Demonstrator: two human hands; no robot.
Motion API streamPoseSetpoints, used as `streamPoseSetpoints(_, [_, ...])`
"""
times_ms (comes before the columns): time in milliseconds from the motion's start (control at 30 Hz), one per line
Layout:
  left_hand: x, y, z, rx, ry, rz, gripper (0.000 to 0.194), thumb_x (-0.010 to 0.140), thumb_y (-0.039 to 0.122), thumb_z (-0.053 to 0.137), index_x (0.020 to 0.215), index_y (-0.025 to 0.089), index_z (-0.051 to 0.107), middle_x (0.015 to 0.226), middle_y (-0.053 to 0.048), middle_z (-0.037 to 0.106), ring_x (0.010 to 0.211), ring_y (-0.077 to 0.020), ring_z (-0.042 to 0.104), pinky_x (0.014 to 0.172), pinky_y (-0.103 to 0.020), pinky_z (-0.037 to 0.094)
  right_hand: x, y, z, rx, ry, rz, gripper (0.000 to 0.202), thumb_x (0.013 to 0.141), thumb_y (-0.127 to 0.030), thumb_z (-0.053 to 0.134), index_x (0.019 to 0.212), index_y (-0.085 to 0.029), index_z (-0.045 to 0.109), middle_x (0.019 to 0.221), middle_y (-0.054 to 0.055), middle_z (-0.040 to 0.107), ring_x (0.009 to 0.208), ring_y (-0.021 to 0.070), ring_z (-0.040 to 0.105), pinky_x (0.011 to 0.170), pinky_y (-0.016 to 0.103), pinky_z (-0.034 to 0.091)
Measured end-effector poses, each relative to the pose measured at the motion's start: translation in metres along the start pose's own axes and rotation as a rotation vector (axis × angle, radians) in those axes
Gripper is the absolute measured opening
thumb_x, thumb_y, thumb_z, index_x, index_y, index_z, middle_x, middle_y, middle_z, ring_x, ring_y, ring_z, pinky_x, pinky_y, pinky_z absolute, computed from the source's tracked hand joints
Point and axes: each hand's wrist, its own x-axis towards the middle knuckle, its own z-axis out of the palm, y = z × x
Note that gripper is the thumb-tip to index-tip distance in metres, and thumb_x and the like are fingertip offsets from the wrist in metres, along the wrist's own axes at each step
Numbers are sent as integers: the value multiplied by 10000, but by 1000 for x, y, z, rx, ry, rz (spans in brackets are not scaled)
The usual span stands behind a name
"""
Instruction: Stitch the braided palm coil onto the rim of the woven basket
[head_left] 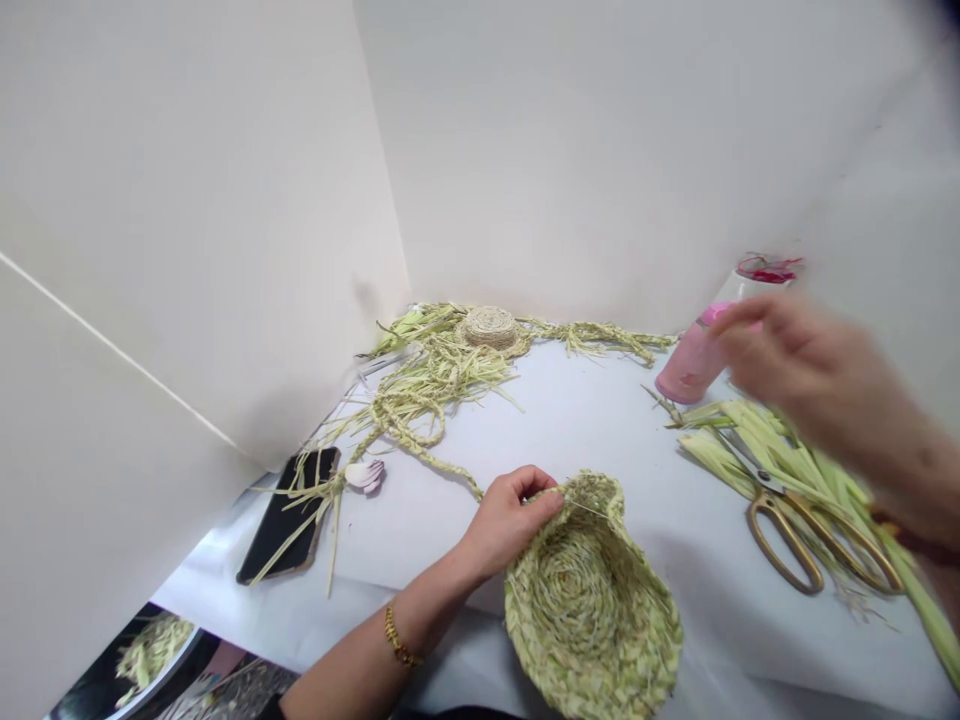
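My left hand [517,515] pinches the rim of a bowl-shaped woven husk basket [577,580], made of coiled pale green braid. The basket tilts toward me, showing its spiral inside, and one side of its rim bends inward. From beside my left fingers, a loose braid [435,460] trails away to the upper left. A thin thread [589,508] crosses the basket near its rim. My right hand [802,370] is raised at the right, away from the basket and blurred by motion. Its thumb and fingers look pinched together; what they hold cannot be made out.
Gold-handled scissors [787,520] lie on husks [720,460] below my right hand. Behind it stands a pink and white cup [686,365]. A small straw hat [491,328] rests at the back near husk strips [465,370]. A phone [289,525] and garlic cloves [365,476] lie left.
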Motion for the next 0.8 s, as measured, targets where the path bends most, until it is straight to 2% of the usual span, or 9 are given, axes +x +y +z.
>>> streamPoseSetpoints(33, [0, 0, 0, -3, 4, 3, 157, 750, 286, 564, 761, 129, 572, 707, 7, 531, 640, -93, 437, 602, -196, 361, -10, 5, 14, -137, -117, -13, 177, 870, -422, 481, 846, -256, 537, 617, -2, 547, 533, 130, 450, 472, 251, 287])
streamPoseSetpoints(100, [0, 0, 2, 2, 4, 14, 152, 753, 283, 559, 763, 131, 567, 709, 6, 530, 647, -96, 444, 610, -197, 367, -31, 13, 45, -251, -477, -10, 144, 834, -347, 527, 768, -232, 584, 578, -14, 545, 519, 122, 451, 491, 247, 295])
streamPoseSetpoints(167, [-1, 1, 3, 22, 11, 29, 151, 759, 285, 553, 769, 135, 567, 716, 5, 533, 655, -99, 449, 619, -198, 374, -49, 17, 72, -326, -547, -1, 49, 772, -246, 561, 742, -217, 586, 539, -31, 507, 498, 110, 413, 487, 242, 256])
streamPoseSetpoints(233, [-1, 2, 3, 52, 17, 49, 154, 767, 289, 545, 778, 137, 572, 724, 4, 539, 666, -103, 454, 630, -200, 379, -60, 19, 88, -283, -556, 28, 124, 742, -178, 528, 620, -196, 520, 505, -44, 437, 484, 93, 350, 483, 240, 218])
streamPoseSetpoints(400, [2, 0, -5, 93, 30, 69, 163, 769, 293, 545, 805, 139, 584, 743, 4, 552, 691, -109, 471, 646, -205, 381, -67, 36, 77, 457, -679, 471, 190, 806, -352, 497, 702, -198, 459, 528, -79, 272, 453, 67, 198, 430, 210, 170])
streamPoseSetpoints(467, [3, 0, -10, 72, -12, 37, 180, 761, 303, 559, 809, 132, 587, 731, 4, 549, 667, -103, 464, 626, -205, 374, -65, 52, 64, 579, -723, 551, 234, 799, -416, 517, 738, -196, 463, 542, -86, 246, 457, 64, 157, 424, 210, 144])
streamPoseSetpoints(567, [3, 1, -12, 26, -115, -18, 217, 742, 326, 591, 806, 119, 590, 708, 4, 542, 638, -93, 448, 603, -205, 357, -55, 73, 48, 421, -847, 423, 242, 771, -385, 565, 681, -175, 484, 562, -70, 305, 508, 67, 227, 470, 205, 188])
streamPoseSetpoints(667, [5, 4, -9, -23, -205, -67, 260, 722, 359, 622, 810, 116, 591, 690, 9, 535, 616, -84, 433, 588, -202, 339, -35, 77, 40, 133, -944, 230, 224, 781, -341, 538, 637, -173, 505, 558, -55, 363, 531, 78, 292, 506, 210, 233])
streamPoseSetpoints(800, [10, 8, -5, -79, -312, -95, 297, 697, 382, 655, 809, 113, 593, 682, 13, 533, 597, -74, 426, 572, -194, 328, -9, 51, 43, -298, -547, -80, 175, 810, -304, 503, 694, -196, 576, 547, -36, 467, 515, 97, 364, 509, 229, 248])
